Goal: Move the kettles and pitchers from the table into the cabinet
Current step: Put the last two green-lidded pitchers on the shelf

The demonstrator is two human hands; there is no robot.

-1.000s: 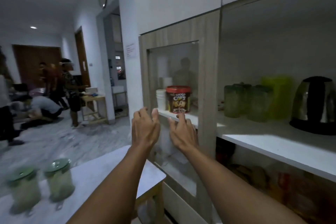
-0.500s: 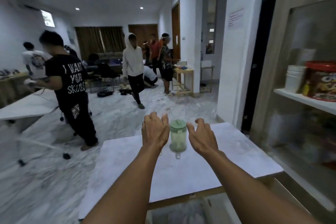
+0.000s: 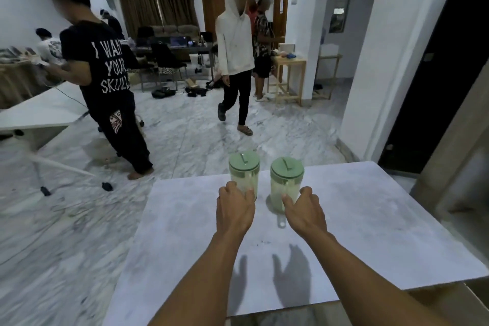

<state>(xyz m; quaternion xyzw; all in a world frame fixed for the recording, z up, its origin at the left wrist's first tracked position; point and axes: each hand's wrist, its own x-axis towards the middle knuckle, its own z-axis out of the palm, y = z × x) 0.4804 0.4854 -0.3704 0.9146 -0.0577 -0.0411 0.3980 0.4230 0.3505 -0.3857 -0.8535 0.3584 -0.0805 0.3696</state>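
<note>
Reached forward from the cabinet toward two green-lidded pitchers, left pitcher (image 3: 243, 176) and right pitcher (image 3: 286, 183), upright at counter (image 3: 370, 214) far edge. Left hand (image 3: 234, 209) and right hand (image 3: 304, 210) open, fingertips touching pitchers.

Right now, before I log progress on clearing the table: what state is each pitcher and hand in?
Left pitcher: upright on the table, green lid on.
Right pitcher: upright on the table, green lid on, handle toward the camera.
Left hand: open, at the left pitcher, holding nothing.
Right hand: open, at the right pitcher, holding nothing.
</note>
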